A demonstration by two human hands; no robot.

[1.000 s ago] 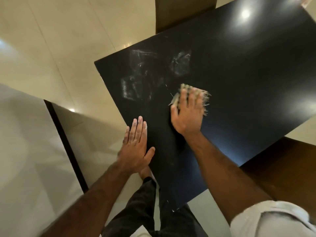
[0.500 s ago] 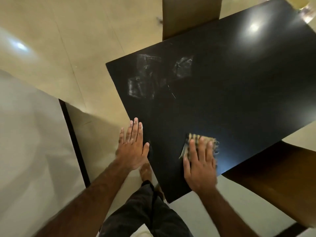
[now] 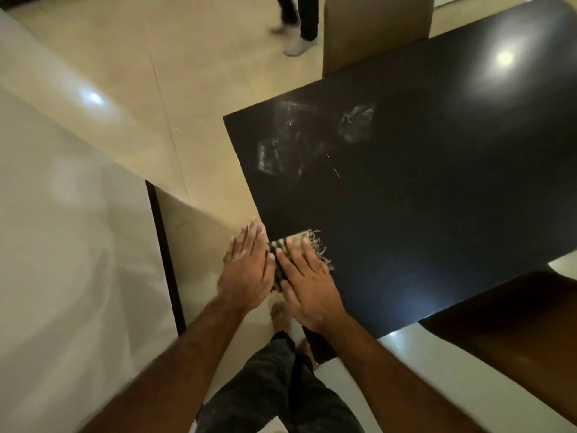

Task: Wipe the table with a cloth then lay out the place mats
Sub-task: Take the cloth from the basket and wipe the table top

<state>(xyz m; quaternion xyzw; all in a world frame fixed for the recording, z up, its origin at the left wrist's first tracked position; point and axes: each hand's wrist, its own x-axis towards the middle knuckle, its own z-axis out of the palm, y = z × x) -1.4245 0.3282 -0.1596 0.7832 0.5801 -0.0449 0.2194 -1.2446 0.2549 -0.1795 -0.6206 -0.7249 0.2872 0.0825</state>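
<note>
The cloth (image 3: pixel 305 240) lies on the table (image 3: pixel 437 214) under the fingers (image 3: pixel 298 262) of the right hand (image 3: pixel 312 292), beside the left hand (image 3: pixel 249 276).

qty: tbl (image 3: pixel 437 214) x1 | cloth (image 3: pixel 304 243) x1 | hands x2 – L hand (image 3: pixel 246 273), R hand (image 3: pixel 309 292) | chairs x2 – far chair (image 3: pixel 374 32), near chair (image 3: pixel 505 332)

You are holding both bare arms out in front of you, pointing down. Your left hand (image 3: pixel 246 271) is lying flat, fingers straight and close together. Your right hand (image 3: pixel 307 285) is lying flat just beside it, fingers spread a little, palm down. The two hands are nearly touching.
</note>
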